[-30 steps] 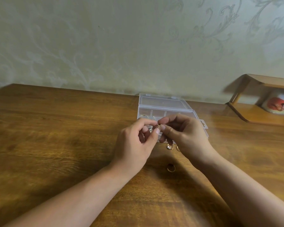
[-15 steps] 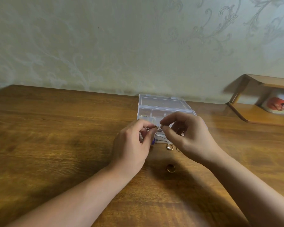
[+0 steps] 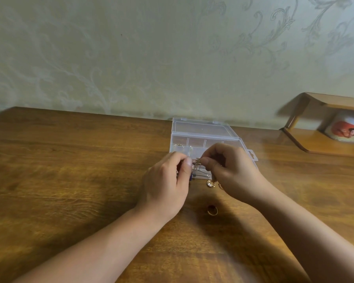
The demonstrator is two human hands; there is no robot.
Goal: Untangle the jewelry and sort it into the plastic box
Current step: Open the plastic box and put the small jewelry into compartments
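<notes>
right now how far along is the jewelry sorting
Early on. The plastic box lies open, with something gold in its far-left compartment. The left hand and right hand pinch a small tangled piece between them. Still left on the table: a gold ring and two small pieces by the box.

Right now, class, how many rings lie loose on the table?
3: one ring by the plastic box, another half hidden under the right hand, a third nearer. More may be hidden.

Plastic box point(image 3: 202, 135) lies on the table point(image 3: 70, 170), rings point(image 3: 212, 210) before it.
</notes>
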